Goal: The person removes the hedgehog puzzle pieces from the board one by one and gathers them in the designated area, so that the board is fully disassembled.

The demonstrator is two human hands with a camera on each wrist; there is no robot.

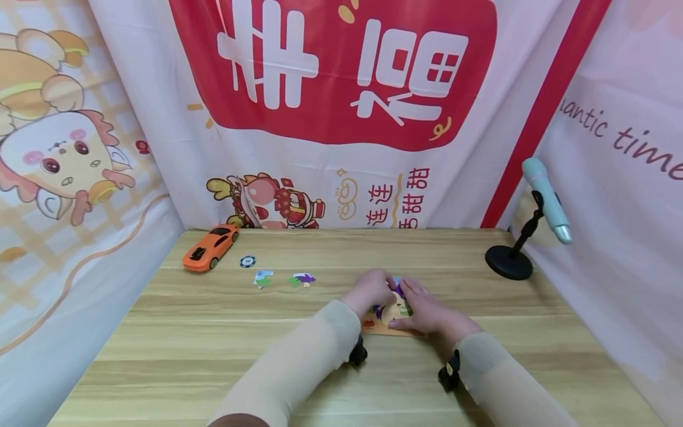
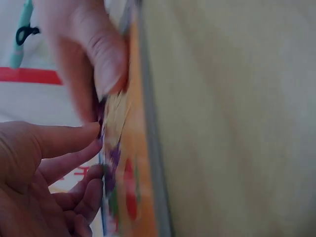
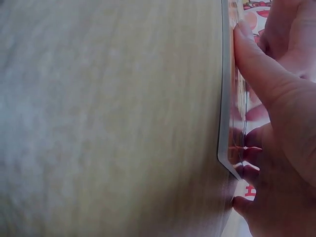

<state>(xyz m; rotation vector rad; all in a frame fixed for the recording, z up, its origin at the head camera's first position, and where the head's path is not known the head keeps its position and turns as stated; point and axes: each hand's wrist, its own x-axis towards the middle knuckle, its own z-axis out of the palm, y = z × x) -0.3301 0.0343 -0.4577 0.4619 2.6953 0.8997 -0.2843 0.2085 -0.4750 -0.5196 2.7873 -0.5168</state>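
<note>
A jigsaw puzzle board [image 1: 397,330] with an orange border and a purple-and-cream picture lies on the table, partly covered by both hands. My left hand [image 1: 373,292] reaches over its left side. In the left wrist view, the left thumb [image 2: 74,139] and fingertips meet the picture close together; I cannot tell whether a piece is between them. My right hand [image 1: 427,307] spans the board's right side, its thumb on the near border and its fingers toward the far side. In the right wrist view, the right thumb [image 3: 254,57] lies straight along the board's grey edge [image 3: 223,98].
Loose puzzle pieces lie left of the board in two groups, one blue and green [image 1: 263,279], one purple and green [image 1: 303,279]. Behind them are a round chip [image 1: 248,261] and an orange toy car [image 1: 211,248]. A mint microphone [image 1: 546,198] on a black stand [image 1: 508,262] is back right.
</note>
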